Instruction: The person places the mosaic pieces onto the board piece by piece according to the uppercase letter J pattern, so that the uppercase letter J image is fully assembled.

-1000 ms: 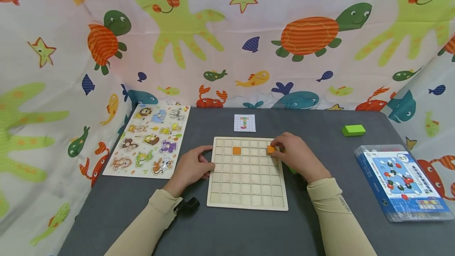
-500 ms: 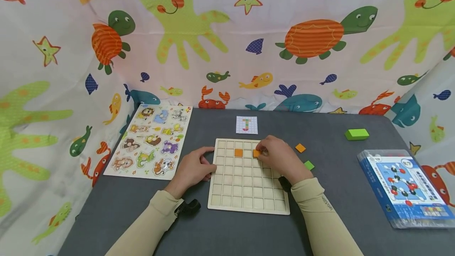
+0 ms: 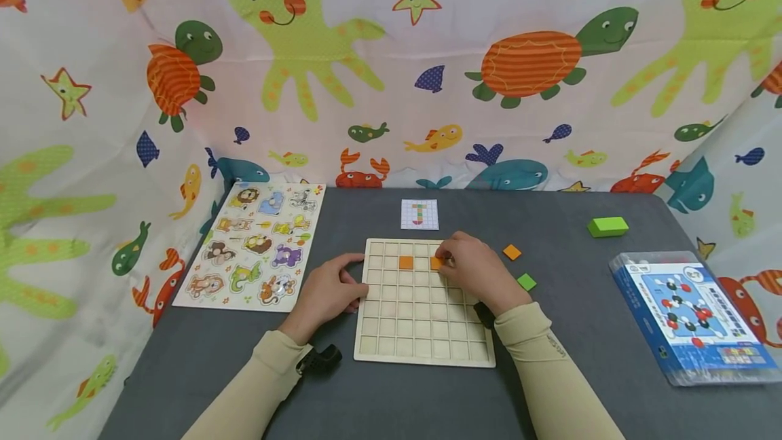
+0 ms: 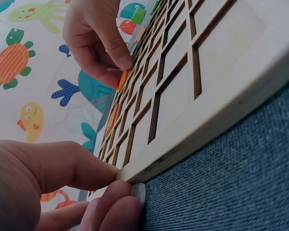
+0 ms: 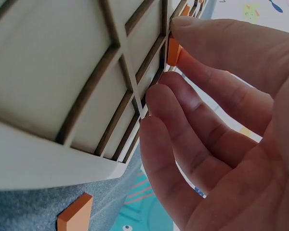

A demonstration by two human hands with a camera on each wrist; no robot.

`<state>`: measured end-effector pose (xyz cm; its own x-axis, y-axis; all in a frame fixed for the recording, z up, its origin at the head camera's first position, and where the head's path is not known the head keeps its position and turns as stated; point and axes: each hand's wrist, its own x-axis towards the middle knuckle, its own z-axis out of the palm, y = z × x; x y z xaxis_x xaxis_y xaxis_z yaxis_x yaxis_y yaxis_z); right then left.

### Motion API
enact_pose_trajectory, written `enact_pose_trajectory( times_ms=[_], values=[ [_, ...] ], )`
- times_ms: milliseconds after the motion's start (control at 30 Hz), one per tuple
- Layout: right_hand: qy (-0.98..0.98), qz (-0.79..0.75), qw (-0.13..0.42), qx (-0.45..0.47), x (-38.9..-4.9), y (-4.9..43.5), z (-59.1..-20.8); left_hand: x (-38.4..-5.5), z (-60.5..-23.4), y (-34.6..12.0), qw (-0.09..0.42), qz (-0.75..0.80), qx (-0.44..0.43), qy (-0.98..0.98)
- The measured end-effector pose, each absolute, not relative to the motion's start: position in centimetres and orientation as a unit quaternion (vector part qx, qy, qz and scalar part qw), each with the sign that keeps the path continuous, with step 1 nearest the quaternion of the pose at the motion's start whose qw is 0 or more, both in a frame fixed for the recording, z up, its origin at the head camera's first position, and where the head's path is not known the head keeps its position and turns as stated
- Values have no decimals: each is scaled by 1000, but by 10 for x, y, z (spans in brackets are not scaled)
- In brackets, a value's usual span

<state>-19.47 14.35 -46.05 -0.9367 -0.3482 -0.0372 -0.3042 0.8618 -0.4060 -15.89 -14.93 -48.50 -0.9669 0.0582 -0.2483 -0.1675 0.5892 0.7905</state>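
A wooden grid board [image 3: 424, 345] lies flat on the table before the person. At its left edge the left hand [image 3: 324, 290] grips the rim, thumb against the side and fingers curled beside it in the left wrist view. Between thumb and index finger, the right hand [image 3: 479, 270] pinches an orange square tile [image 5: 173, 50] over the upper rows. That tile looks tilted against the grid in the left wrist view, and the fingers partly cover it. Another orange tile [image 3: 406, 263] sits in a cell further left in the same part of the board.
Right of the board lie a loose orange tile [image 3: 512, 252] and a green tile [image 3: 527, 282]. A pattern card [image 3: 419, 214] is behind it. An animal puzzle [image 3: 250, 243] lies left; a green block [image 3: 607, 227] and a boxed molecule set [image 3: 693, 318] are at right.
The right hand has moved left from the board's upper right corner with its orange tile, uncovering the loose orange and green tiles. The left hand has stayed at the left edge.
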Motion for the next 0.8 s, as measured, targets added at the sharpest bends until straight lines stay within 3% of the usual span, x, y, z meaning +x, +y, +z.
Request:
enact_pose_trajectory(
  times_ms=[800],
  values=[
    [962, -210, 66, -162, -193, 142, -459, -158, -483, -149, 121, 451, -26, 884]
  ],
)
